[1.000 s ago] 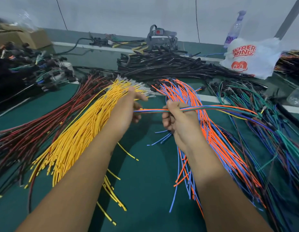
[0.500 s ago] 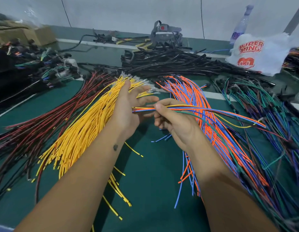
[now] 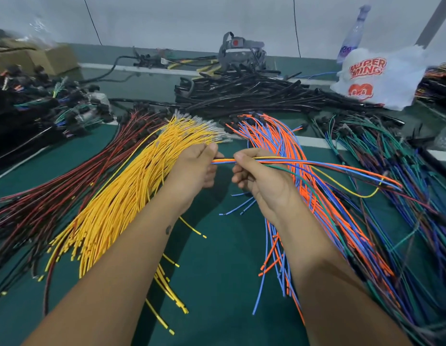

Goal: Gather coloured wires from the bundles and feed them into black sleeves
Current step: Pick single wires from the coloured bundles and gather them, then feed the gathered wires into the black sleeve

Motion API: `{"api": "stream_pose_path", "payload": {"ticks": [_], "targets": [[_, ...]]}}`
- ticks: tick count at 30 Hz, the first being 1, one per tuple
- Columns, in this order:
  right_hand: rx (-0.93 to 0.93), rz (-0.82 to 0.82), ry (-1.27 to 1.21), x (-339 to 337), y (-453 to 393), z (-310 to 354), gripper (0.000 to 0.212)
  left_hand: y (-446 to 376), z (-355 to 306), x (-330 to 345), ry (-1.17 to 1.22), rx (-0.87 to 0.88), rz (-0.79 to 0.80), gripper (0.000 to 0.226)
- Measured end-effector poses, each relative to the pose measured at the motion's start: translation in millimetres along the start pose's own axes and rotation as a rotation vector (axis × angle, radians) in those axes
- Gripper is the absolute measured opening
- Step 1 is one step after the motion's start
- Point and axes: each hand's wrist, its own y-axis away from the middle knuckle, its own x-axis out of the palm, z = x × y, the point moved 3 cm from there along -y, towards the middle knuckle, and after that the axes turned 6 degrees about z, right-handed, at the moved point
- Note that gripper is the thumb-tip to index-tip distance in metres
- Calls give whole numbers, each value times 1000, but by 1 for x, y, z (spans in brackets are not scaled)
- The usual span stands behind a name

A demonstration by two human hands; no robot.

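My right hand (image 3: 260, 176) pinches a small gathered set of coloured wires (image 3: 316, 163), orange, blue, yellow and green, which trails off to the right. My left hand (image 3: 195, 168) grips the near end of that same set, fingers curled round the tips, just left of my right hand. Under my left forearm fans the yellow wire bundle (image 3: 122, 196). An orange and blue bundle (image 3: 286, 146) lies under my right arm. A heap of black sleeves (image 3: 247, 93) lies at the back centre of the green table (image 3: 217, 270).
Red and black wires (image 3: 55, 191) spread at the left. Green, blue and purple wires (image 3: 396, 171) fill the right side. A white plastic bag (image 3: 381, 78) and a bottle (image 3: 354, 31) stand back right, a cardboard box (image 3: 42, 58) and finished harnesses (image 3: 42, 106) back left.
My left hand has closed its fingers round the ends of the gathered wires, where before it lay open against them. Both hands have come closer together.
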Motion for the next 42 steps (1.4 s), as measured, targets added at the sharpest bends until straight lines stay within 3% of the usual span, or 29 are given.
{"api": "stream_pose_path", "payload": {"ticks": [6,9,13,17,23,30,34,36,38,40,42], "targets": [[-55,-48,57,-3,0,-3,15,-2,1,1,-68,-70,0,33],[-116,-193,51,-11,-5,0,19,-30,-13,-7,-330,-118,-46,31],[-145,-352,45,-19,-9,1,18,-100,-32,-16,-681,-26,-81,25],[-122,-373,-29,-21,-13,-3,22,-176,-23,-16,-976,16,-70,20],[-82,-359,-83,-23,-13,-4,12,-223,24,-31,-1313,-69,-154,37],[-60,-366,-53,-24,-14,-4,12,-221,18,-24,-1393,-25,-134,21],[-74,-365,-37,-24,-13,-5,13,-211,-11,6,-1950,141,-55,20],[-78,-377,-5,-26,-14,-5,13,-202,-37,21,-2101,228,-14,19],[-89,-386,23,-26,-15,-5,14,-188,-64,20,-2014,196,-65,7],[-100,-388,32,-25,-16,-4,17,-172,-81,6,-1790,66,-129,20],[-115,-383,29,-23,-16,-2,18,-154,-82,-18,-1335,-90,-171,20]]}}
